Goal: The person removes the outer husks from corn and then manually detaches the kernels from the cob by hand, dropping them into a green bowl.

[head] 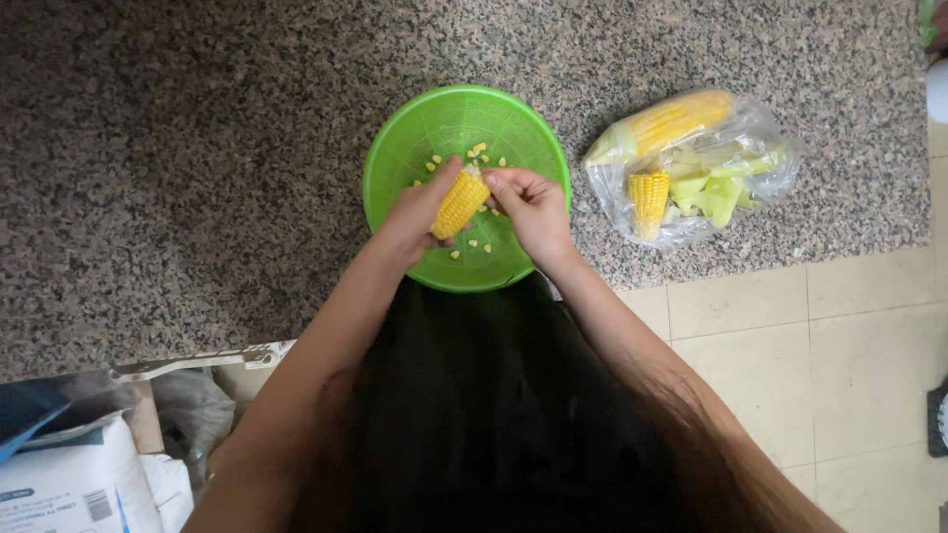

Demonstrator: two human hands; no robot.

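Note:
Over a green plastic bowl (415,138) on a speckled granite counter, both my hands hold a short piece of yellow corn cob (461,202). My left hand (420,209) grips its lower end from the left. Fingers of my right hand (533,209) press on the cob's upper right side. Several loose kernels (481,151) lie scattered inside the bowl.
A clear plastic bag (765,148) to the right of the bowl holds a whole cob (671,120), a cut cob piece (648,197) and green husk bits (713,192). The counter's edge runs by a tiled floor (869,365). White sacks (74,484) sit at lower left.

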